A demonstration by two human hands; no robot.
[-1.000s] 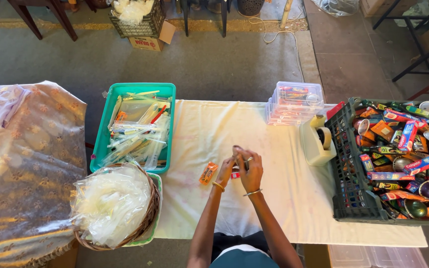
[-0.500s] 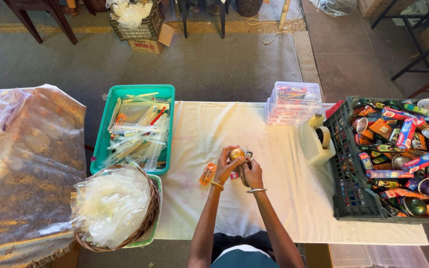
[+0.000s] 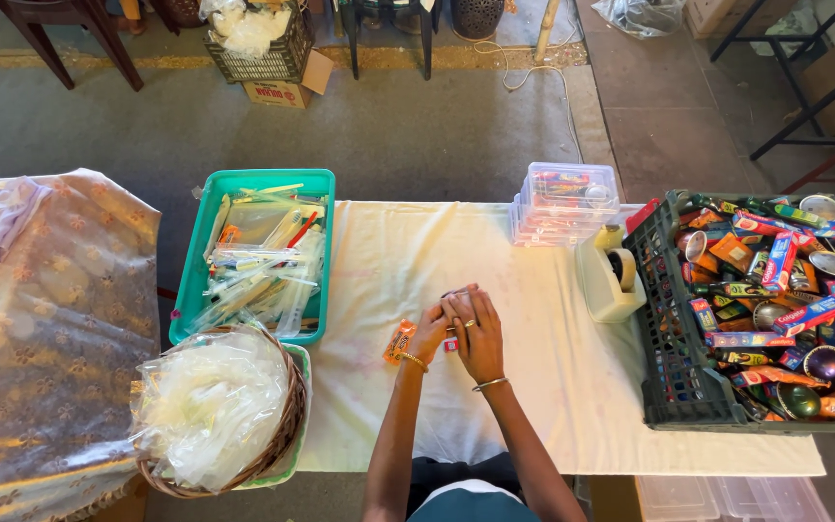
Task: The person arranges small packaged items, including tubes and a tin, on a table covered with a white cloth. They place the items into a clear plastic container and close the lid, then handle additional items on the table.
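My left hand [image 3: 434, 329] and my right hand [image 3: 476, 333] are pressed together over the middle of the white-covered table [image 3: 553, 406]. Both close around one small item; most of it is hidden by my fingers, with only a red bit [image 3: 450, 344] showing below them. An orange sachet [image 3: 399, 341] lies flat on the cloth just left of my left wrist.
A teal tray [image 3: 195, 280] of clear packets sits at the left. Below it is a wicker basket [image 3: 287, 425] of plastic bags. Clear lidded boxes [image 3: 567, 203], a tape dispenser [image 3: 611, 275] and a dark crate [image 3: 664, 329] of toiletries stand right.
My hands have lowered and closed tighter over the small item. The yellowish piece seen between my fingers half a second ago is now covered.
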